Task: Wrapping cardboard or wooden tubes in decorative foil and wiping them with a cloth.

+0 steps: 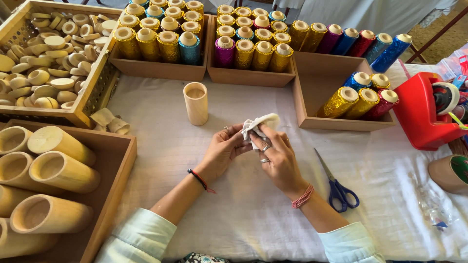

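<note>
Both my hands meet at the middle of the white-clothed table (253,204). My right hand (277,158) grips a small round pale wooden cap (269,120) wrapped in a white cloth (252,127). My left hand (223,150) pinches the cloth from the left side. A plain wooden tube (195,103) stands upright just beyond my left hand, apart from it. Rings are on my right fingers and a thread band is on each wrist.
Blue-handled scissors (338,187) lie right of my right forearm. A red tape dispenser (425,111) sits at far right. Wooden boxes hold foil-wrapped tubes (243,48), round wooden caps (48,58) and bare wooden tubes (48,170) at back and left.
</note>
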